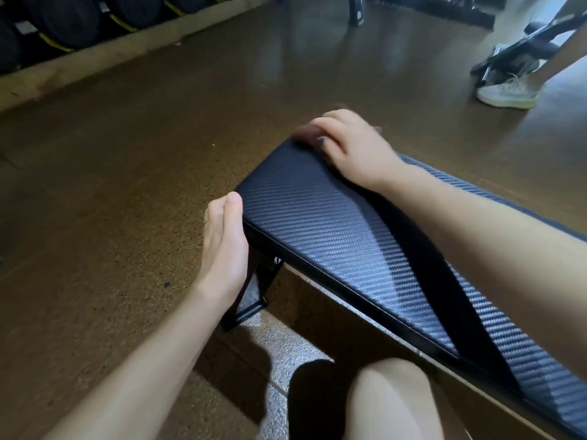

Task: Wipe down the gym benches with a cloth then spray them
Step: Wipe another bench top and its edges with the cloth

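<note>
A black gym bench [333, 230] with a woven-pattern pad runs from the middle of the view to the lower right. My right hand [352, 147] lies on the pad's far end, its fingers curled over a small dark cloth [303, 133] that is blurred and mostly hidden under them. My left hand [224, 246] presses flat against the bench's near left side, just below the corner, with fingers straight and together. No spray bottle is in view.
The bench's black metal leg [251, 306] stands on the brown speckled floor [111, 185]. Dark weights [70, 20] line the wall at the top left. Another person's white shoe [508, 92] and black equipment [521, 49] are at the top right. My knee [394, 401] is at the bottom.
</note>
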Demonstrator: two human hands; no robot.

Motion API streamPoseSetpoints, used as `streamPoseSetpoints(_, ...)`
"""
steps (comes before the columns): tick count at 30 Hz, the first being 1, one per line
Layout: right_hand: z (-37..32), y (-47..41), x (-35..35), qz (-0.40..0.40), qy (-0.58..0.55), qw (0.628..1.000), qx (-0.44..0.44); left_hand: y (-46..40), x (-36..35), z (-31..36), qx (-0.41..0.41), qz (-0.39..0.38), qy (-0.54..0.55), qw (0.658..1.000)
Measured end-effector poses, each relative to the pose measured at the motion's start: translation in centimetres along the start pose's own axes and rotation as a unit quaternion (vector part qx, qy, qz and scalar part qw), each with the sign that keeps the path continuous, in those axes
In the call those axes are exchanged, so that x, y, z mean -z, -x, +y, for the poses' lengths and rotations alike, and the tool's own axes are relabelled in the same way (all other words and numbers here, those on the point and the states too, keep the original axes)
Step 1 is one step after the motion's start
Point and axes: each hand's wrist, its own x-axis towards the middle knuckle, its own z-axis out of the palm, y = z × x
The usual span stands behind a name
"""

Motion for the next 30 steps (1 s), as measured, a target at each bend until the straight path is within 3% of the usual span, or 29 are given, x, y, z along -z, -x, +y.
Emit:
streamPoseSetpoints(4,3.5,4.5,2.8,0.026,0.003,0.989,-0.149,-0.6,-0.5,0.3,-0.015,0.01,-0.028,0.999)
streamPoseSetpoints(11,1.3,4.8,0.9,0.053,0.028,0.985,-0.161,-1.0,-0.9,0.0,-0.027,0.019,-0.027,0.999)
streamPoseSetpoints(14,-4.3,3.7,-0.5,0.042,0.009,0.998,-0.038,-1.0,-1.0,0.3,-0.011,0.022,-0.016,1.0)
streamPoseSetpoints(17,-11.2,4.1,-2.8,0.003,-0.023,0.995,0.092,-1.3,-0.5,0.0,0.04,0.041,0.084,0.995)
streamPoseSetpoints(19,-12.5,4.4,-3.4,0.0,-0.035,0.993,0.116,-1.2,-0.3,-0.1,0.078,0.036,0.149,0.985)
streamPoseSetpoints(22,-11.8,4.1,-3.1,-0.009,-0.051,0.992,0.112,-0.5,0.1,0.1,0.105,0.031,0.097,0.989)
streamPoseSetpoints(24,-12.2,3.7,-1.7,-0.043,-0.106,0.99,0.081,0.3,0.9,1.3,0.132,0.006,0.09,0.987)
streamPoseSetpoints(27,-14.2,3.0,1.4,-0.138,-0.236,0.96,-0.059,1.7,3.0,6.3,0.192,-0.051,0.152,0.968)
streamPoseSetpoints(29,-15.9,2.6,3.9,-0.187,-0.352,0.899,-0.18,2.7,5.0,10.5,0.234,-0.076,0.168,0.954)
streamPoseSetpoints(30,-17.0,2.5,5.2,-0.202,-0.435,0.844,-0.24,3.4,6.1,12.6,0.25,-0.08,0.173,0.949)
